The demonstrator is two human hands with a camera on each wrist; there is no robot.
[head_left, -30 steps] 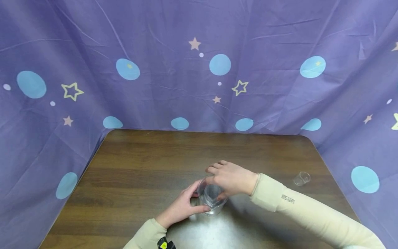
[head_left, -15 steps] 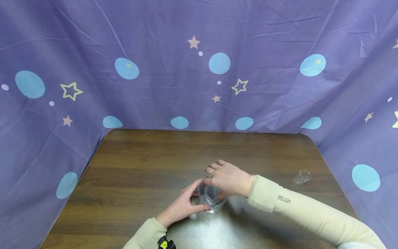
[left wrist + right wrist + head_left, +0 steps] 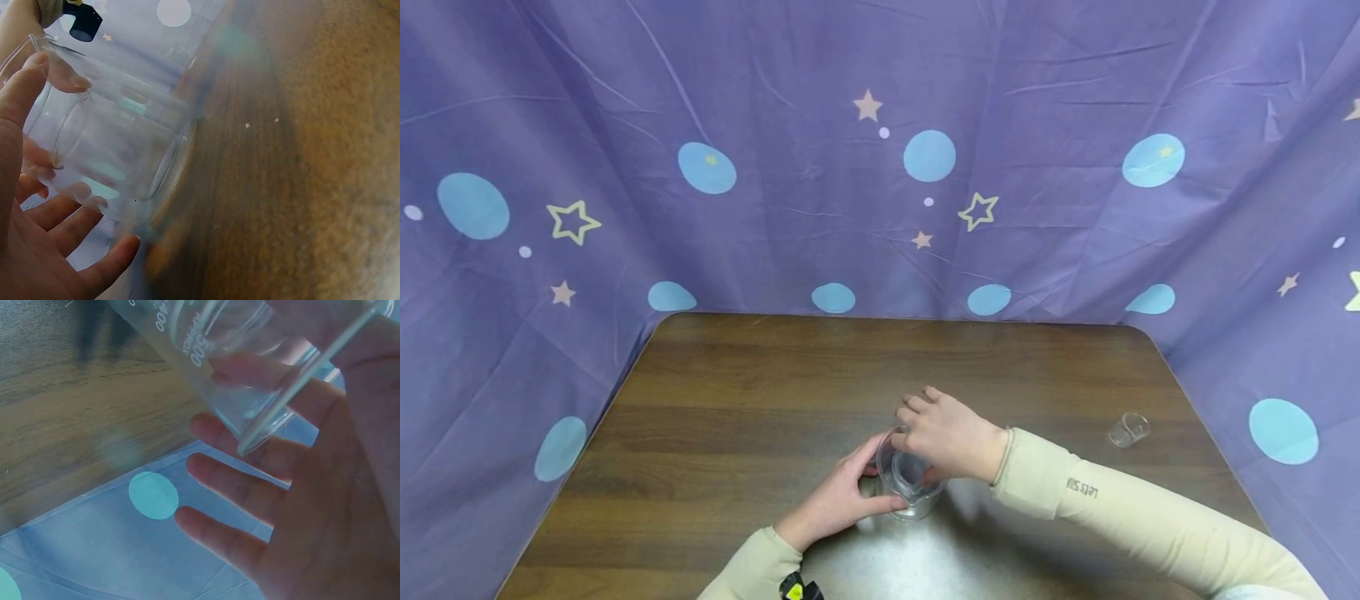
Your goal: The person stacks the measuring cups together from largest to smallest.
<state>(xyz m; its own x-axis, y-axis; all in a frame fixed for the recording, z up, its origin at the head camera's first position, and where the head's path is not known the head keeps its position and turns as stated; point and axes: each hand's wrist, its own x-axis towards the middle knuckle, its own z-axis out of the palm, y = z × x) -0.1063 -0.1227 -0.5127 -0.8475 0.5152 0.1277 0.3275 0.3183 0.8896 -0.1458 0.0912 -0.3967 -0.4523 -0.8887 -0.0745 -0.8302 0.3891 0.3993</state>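
A large clear glass beaker (image 3: pixel 916 509) stands on the table near its front, with printed marks such as 400 and 500 in the right wrist view. Inside it sits a smaller clear beaker (image 3: pixel 119 144). My left hand (image 3: pixel 838 498) holds the large beaker from the left, thumb on the near side and fingers on the far side. My right hand (image 3: pixel 955 437) reaches over the rim; its thumb and index finger are inside and pinch the smaller beaker near its top. Its other fingers (image 3: pixel 234 487) stretch outside the large beaker. Glass reflections blur the exact contact.
A third, small clear beaker (image 3: pixel 1129 430) is at the right side of the brown wooden table (image 3: pixel 737 400). A purple curtain (image 3: pixel 790 167) with stars and blue dots surrounds the table's back and sides.
My right wrist has shifted slightly left and toward me, its fingers staying in the large beaker. The left hand and both nested beakers stay nearly in place.
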